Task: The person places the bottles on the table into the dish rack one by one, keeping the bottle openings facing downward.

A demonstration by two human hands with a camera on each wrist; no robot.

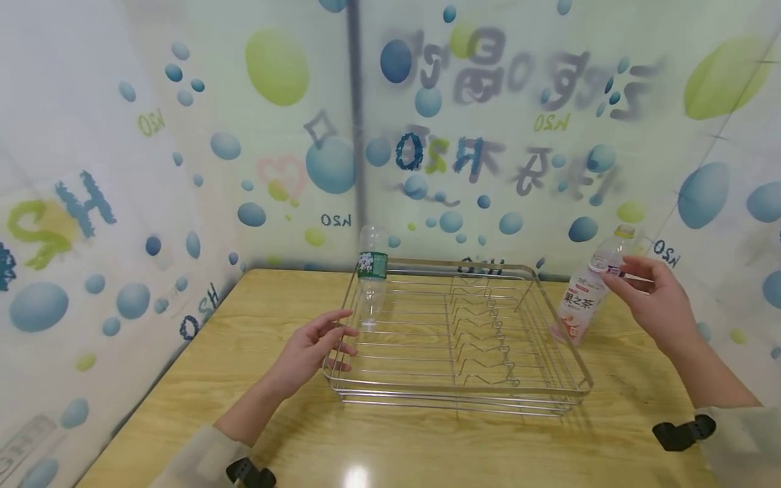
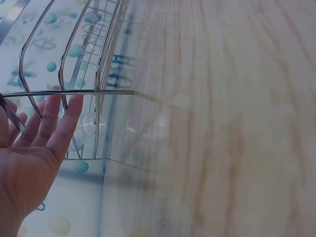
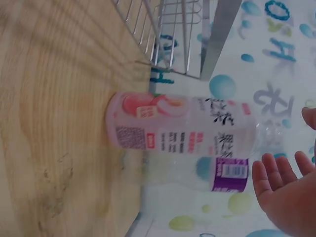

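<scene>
My left hand (image 1: 313,349) is at the left side of a metal wire dish rack (image 1: 454,391), its fingers loosely extended. In the left wrist view, the fingertips lie right at the rack's wires. Close by, a clear bottle with a green label (image 1: 373,265) stands neck down inside the rack's back left. My right hand (image 1: 659,301) hovers by two bottles right of the rack, fingers spread and slightly bent. Nearer is a peach drink bottle (image 3: 182,123), upright on the table. Behind it, partly hidden, stands a clear bottle with a purple label (image 3: 230,174). The right wrist view shows a gap between hand and bottles.
The rack sits on a wooden table (image 1: 403,447), with a row of bent wire dividers (image 1: 488,325) along its right half. A printed curtain (image 1: 293,183) with blue and green dots hangs behind the table and along its sides.
</scene>
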